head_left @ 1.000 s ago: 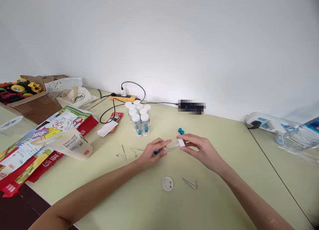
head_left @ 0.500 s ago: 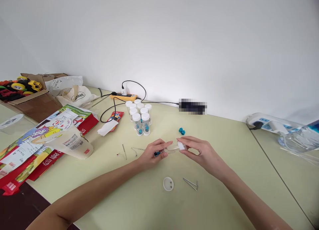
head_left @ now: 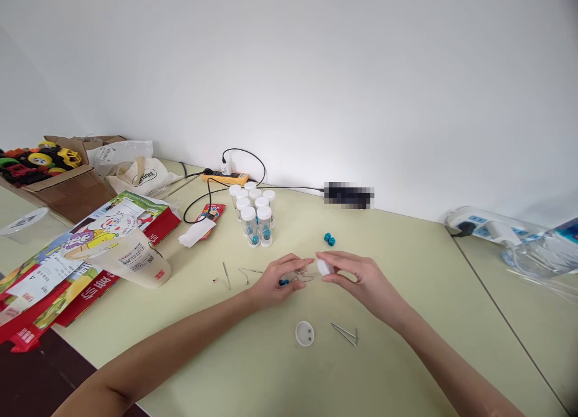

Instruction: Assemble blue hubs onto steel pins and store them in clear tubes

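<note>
A white cap (head_left: 323,267) is pinched by the right hand (head_left: 368,278); a blue piece (head_left: 283,282) is held in the half-curled left hand (head_left: 274,282)

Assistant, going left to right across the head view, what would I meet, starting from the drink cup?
Drink cup → red packet → group of white-capped tubes → left hand → white cap → right hand → white power strip.

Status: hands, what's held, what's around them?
Left hand: curled round blue piece. Right hand: pinching white cap. Close by, untouched: round white dish, capped tubes.
</note>
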Demonstrator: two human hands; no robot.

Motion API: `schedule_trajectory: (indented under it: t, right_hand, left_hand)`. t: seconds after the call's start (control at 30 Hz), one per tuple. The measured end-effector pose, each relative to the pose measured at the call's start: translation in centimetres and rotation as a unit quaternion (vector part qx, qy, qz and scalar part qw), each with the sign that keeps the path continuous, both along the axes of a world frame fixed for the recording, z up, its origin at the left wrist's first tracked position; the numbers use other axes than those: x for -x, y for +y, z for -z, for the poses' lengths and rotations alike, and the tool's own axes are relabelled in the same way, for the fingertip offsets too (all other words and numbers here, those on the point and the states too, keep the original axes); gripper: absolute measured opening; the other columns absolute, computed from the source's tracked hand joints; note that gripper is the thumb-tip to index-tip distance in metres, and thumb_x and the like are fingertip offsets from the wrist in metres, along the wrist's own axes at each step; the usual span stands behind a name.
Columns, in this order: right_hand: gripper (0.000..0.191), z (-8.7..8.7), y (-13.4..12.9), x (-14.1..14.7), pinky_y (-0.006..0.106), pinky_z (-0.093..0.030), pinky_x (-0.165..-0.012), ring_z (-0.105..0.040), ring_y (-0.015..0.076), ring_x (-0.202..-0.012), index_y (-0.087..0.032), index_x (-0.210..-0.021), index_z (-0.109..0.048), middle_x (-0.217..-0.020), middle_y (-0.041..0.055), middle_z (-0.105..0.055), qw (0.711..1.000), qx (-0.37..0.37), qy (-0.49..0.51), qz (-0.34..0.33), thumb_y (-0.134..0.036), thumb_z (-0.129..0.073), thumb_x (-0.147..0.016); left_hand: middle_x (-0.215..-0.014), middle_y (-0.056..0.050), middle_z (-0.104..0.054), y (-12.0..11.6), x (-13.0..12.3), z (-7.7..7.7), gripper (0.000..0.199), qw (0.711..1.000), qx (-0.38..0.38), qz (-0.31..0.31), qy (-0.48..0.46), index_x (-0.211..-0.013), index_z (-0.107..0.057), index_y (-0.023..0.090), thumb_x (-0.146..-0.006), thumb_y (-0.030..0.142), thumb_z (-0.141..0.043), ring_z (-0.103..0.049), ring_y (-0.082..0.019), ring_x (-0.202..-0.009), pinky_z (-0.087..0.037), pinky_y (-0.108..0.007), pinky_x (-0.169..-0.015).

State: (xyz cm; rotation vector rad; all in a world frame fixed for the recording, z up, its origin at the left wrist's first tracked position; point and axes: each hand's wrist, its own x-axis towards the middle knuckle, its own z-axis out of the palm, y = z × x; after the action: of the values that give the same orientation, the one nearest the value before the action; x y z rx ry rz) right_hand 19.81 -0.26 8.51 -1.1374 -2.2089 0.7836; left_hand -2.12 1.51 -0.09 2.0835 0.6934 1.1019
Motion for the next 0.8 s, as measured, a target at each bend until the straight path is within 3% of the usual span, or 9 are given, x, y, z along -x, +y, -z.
schedule_trajectory:
  t: [0.1,0.2,0.3,0.4,0.5,0.67,0.8]
  right_hand:
    - [0.037,0.0,-0.8,0.7,0.036,-0.049,-0.09,-0.055,0.0208,-0.112,-0.034,-0.131,-0.047,-0.13,0.0011,-0.053,0.999,-0.042,-0.001,-0.008,-0.033,-0.039,-0.094]
    - [0.045,-0.5,-1.5,0.9,0.035,-0.05,-0.089,-0.054,0.0203,-0.113,-0.037,-0.139,-0.032,-0.138,0.0008,-0.043,0.999,-0.043,-0.017,0.006,-0.036,-0.04,-0.094]
    - [0.047,-1.7,-1.8,0.2,0.037,-0.049,-0.09,-0.052,0.0213,-0.115,-0.038,-0.139,-0.029,-0.14,0.0004,-0.04,0.996,-0.063,-0.058,0.034,-0.039,-0.04,-0.093]
    - [0.043,-3.4,-1.7,-1.0,0.036,-0.049,-0.089,-0.052,0.0215,-0.114,-0.036,-0.136,-0.033,-0.138,0.001,-0.042,0.991,-0.092,-0.081,0.06,-0.041,-0.038,-0.094]
    - [0.04,-5.1,-1.3,-2.8,0.034,-0.05,-0.085,-0.054,0.0222,-0.113,-0.037,-0.132,-0.039,-0.137,-0.0001,-0.044,0.983,-0.116,-0.109,0.096,-0.043,-0.039,-0.093]
    - [0.037,-6.6,-0.1,-7.2,0.035,-0.05,-0.079,-0.056,0.0253,-0.107,-0.035,-0.124,-0.049,-0.131,0.0018,-0.051,0.965,-0.122,-0.168,0.163,-0.048,-0.044,-0.089]
    - [0.042,-6.7,0.9,-11.0,0.034,-0.049,-0.076,-0.056,0.0269,-0.107,-0.032,-0.125,-0.05,-0.129,0.0069,-0.054,0.948,-0.086,-0.225,0.21,-0.052,-0.044,-0.088]
  left_hand:
    - [-0.106,-0.01,-0.059,-0.4,-0.3,-0.4,0.052,0.999,-0.032,-0.022,0.02,-0.134,-0.039,0.024,-0.084,0.028,-0.055,-0.055,-0.02,-0.094,-0.046,-0.035,-0.083]
    - [-0.123,-0.012,-0.053,-0.5,-0.2,-0.9,0.061,0.997,-0.044,-0.051,0.037,-0.14,-0.024,0.026,-0.086,0.027,-0.053,-0.055,-0.021,-0.1,-0.046,-0.037,-0.087]
    - [-0.126,-0.014,-0.05,0.1,0.3,-1.9,0.069,0.994,-0.036,-0.101,0.02,-0.143,-0.013,0.026,-0.086,0.026,-0.053,-0.055,-0.022,-0.105,-0.043,-0.04,-0.093]
    - [-0.123,-0.012,-0.05,1.2,0.7,-3.9,0.056,0.989,-0.04,-0.144,0.005,-0.136,-0.033,0.025,-0.085,0.029,-0.055,-0.055,-0.022,-0.106,-0.046,-0.037,-0.088]
    - [-0.115,-0.008,-0.058,2.3,1.1,-6.5,0.039,0.973,-0.091,-0.201,0.063,-0.121,-0.05,0.026,-0.083,0.033,-0.057,-0.053,-0.023,-0.104,-0.043,-0.037,-0.089]
    - [-0.104,-0.008,-0.06,4.3,2.0,-10.5,0.032,0.94,-0.146,-0.257,0.171,-0.108,-0.055,0.022,-0.079,0.035,-0.061,-0.047,-0.027,-0.107,-0.041,-0.039,-0.086]
    - [-0.094,-0.007,-0.057,5.1,2.6,-11.5,0.031,0.914,-0.157,-0.32,0.194,-0.104,-0.053,0.02,-0.079,0.036,-0.061,-0.047,-0.028,-0.104,-0.04,-0.038,-0.082]
